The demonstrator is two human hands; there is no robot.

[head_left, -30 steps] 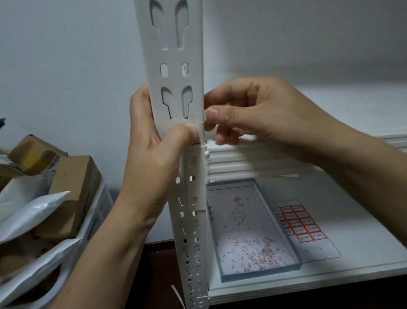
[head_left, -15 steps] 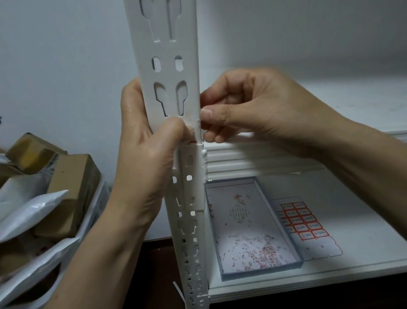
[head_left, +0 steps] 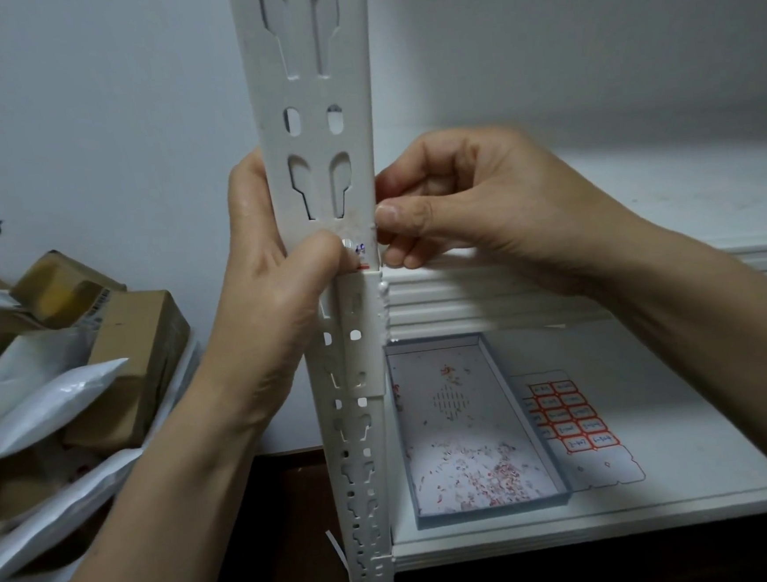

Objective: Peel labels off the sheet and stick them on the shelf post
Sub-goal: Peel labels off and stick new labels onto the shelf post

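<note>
Label: on the shelf post front, partly under the thumb, so it bonds flat.
Left hand: wrapped around the post, thumb pressing the label.
Right hand: at 3 o'clock, fingers curled against the post edge, probably steadying it.
Label sheet: flat on the shelf at 5 o'clock, beside the tray, in easy reach.

The left hand's thumb has shifted leftward, exposing a small red-edged white paper label on the white perforated metal shelf post.

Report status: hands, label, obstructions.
Left hand thumb on label, pressing it to post. Right hand pinching post edge. Sheet on shelf. Nothing blocking.
</note>
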